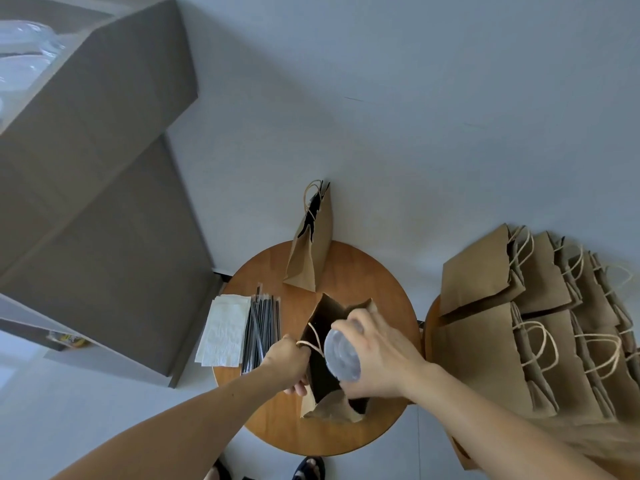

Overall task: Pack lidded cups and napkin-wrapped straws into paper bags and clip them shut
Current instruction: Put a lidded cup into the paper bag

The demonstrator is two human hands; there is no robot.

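An open brown paper bag (329,408) stands on the round wooden table (381,282). My left hand (289,358) grips the bag's left rim by its twine handle. My right hand (375,358) holds a clear lidded cup (341,355) tilted over the bag's mouth, lid toward me. Black wrapped straws (261,327) lie in a bunch left of the bag, with a stack of white napkins (225,327) beside them. A second paper bag (311,244) stands at the table's far edge, its top closed.
Several flat paper bags (519,323) with twine handles lie stacked on a second surface at the right. Large cardboard boxes (104,202) rise at the left, the top one holding clear plastic lids (24,46). My feet in sandals (308,469) show below the table.
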